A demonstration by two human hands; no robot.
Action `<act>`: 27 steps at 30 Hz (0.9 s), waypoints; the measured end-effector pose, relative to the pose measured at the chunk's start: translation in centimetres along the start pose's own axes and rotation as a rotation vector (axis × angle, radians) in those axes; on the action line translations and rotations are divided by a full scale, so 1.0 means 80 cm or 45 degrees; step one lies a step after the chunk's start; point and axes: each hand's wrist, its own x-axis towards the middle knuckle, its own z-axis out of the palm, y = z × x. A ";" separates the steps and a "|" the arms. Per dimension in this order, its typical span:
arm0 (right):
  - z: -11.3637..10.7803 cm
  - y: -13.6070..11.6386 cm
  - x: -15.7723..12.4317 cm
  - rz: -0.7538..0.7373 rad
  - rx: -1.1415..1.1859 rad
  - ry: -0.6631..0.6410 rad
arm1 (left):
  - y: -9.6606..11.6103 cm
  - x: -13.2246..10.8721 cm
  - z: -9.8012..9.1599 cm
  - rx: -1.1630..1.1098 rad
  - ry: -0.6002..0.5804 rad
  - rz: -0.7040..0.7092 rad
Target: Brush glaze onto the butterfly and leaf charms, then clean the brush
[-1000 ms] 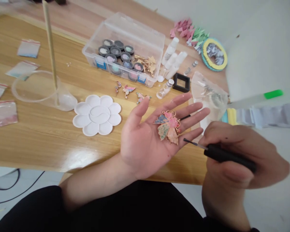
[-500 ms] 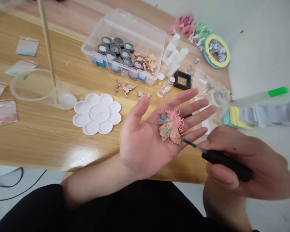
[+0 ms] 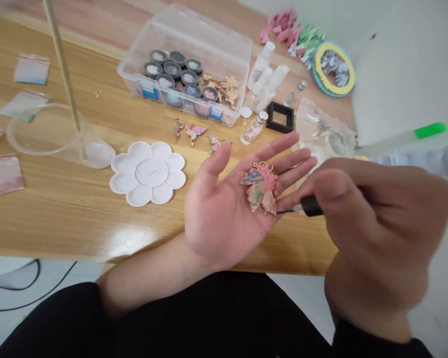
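The right hand's (image 3: 381,214) grip pinches a black-handled brush (image 3: 312,206), half hiding it. On the left hand's (image 3: 220,223) flat, unclosed palm lies a gold-edged butterfly charm (image 3: 262,186), pink-bodied, wings blue, green and peach. Beyond, on the bench (image 3: 59,219): flower-shaped palette (image 3: 151,173), small charms (image 3: 196,134), clear box (image 3: 209,35).

Right fingers (image 3: 336,185) hold a brush (image 3: 311,206) at a butterfly charm (image 3: 263,191) on the left palm (image 3: 224,223).

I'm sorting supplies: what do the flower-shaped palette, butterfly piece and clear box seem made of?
Palette: probably plastic, smooth, evenly white. Butterfly piece: likely metal, from its gold-toned edges; speckled fill perhaps resin. Box: seemingly clear plastic, contents show through.
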 end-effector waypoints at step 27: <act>-0.003 0.001 0.031 -0.068 -0.043 -0.088 | -0.003 -0.001 -0.006 0.104 0.008 -0.039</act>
